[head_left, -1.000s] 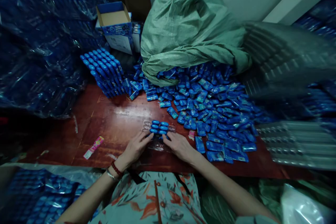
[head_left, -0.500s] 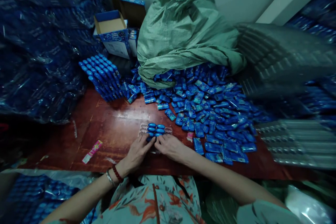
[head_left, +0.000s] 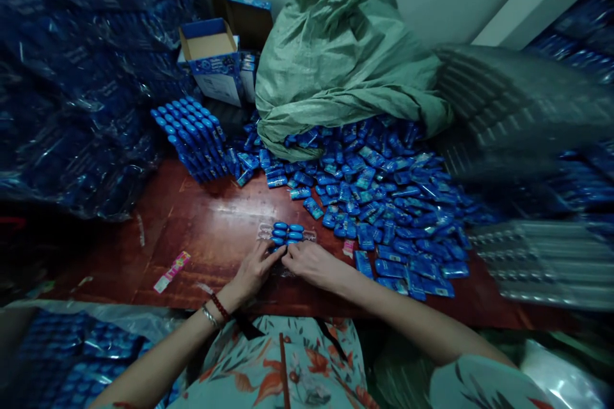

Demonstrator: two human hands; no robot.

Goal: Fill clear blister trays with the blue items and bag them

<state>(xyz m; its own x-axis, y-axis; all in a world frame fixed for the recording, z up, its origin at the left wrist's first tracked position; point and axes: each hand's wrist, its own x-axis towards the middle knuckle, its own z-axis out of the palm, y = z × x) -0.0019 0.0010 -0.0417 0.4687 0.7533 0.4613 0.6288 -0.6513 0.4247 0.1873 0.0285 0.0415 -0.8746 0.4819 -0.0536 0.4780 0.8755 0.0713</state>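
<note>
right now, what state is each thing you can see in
left hand, fingers bent at clear tray
right hand, fingers bent at clear tray
clear tray, partly filled with blue pieces
cardboard box, open
green sack, crumpled
blue packets, heaped loose
blue stack, arranged in rows
pink strip, lying flat

Glossy reddish table [head_left: 215, 211]; matt, creased green sack [head_left: 345, 57].

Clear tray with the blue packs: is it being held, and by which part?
The left hand and right hand meet at the near part of the clear tray, by its blue packs. Whether they grip or just press cannot be told.
</note>
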